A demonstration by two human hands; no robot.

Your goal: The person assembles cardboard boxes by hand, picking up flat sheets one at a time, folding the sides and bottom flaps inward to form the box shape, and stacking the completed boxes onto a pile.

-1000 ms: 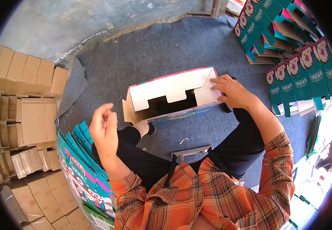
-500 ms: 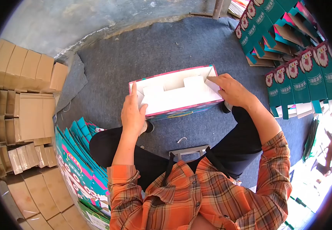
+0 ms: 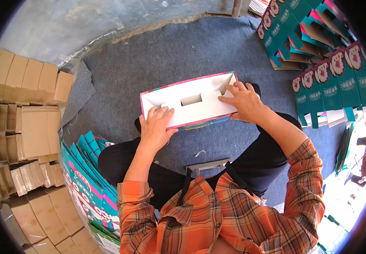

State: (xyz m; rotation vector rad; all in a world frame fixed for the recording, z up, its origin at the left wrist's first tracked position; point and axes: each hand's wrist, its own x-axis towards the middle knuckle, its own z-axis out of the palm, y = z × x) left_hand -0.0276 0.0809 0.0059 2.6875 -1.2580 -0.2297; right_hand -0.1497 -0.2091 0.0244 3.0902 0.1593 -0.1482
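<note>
A cardboard box [image 3: 193, 112], white inside with red and teal printed outside edges, is held open side up between my knees. Inside it, white flaps lie folded down around a dark gap in the middle. My left hand [image 3: 155, 127] grips the near left edge, fingers bent over onto the white flap and thumb outside. At the right end, my right hand [image 3: 246, 101] has its fingers reaching over the rim onto the inner flap, with the thumb low against the near wall. The box's underside is hidden.
Flat teal printed cartons [image 3: 83, 169] stand by my left knee. Brown cardboard boxes [image 3: 41, 131] are stacked at far left. Teal printed boxes [image 3: 329, 86] are piled at right. A grey metal frame [image 3: 210, 166] is between my legs, on the blue-grey floor covering [image 3: 149, 59].
Both hands have moved from the box's ends inward, with fingers now pressing on the inner flaps. The flaps sit lower, and a dark gap shows between them.
</note>
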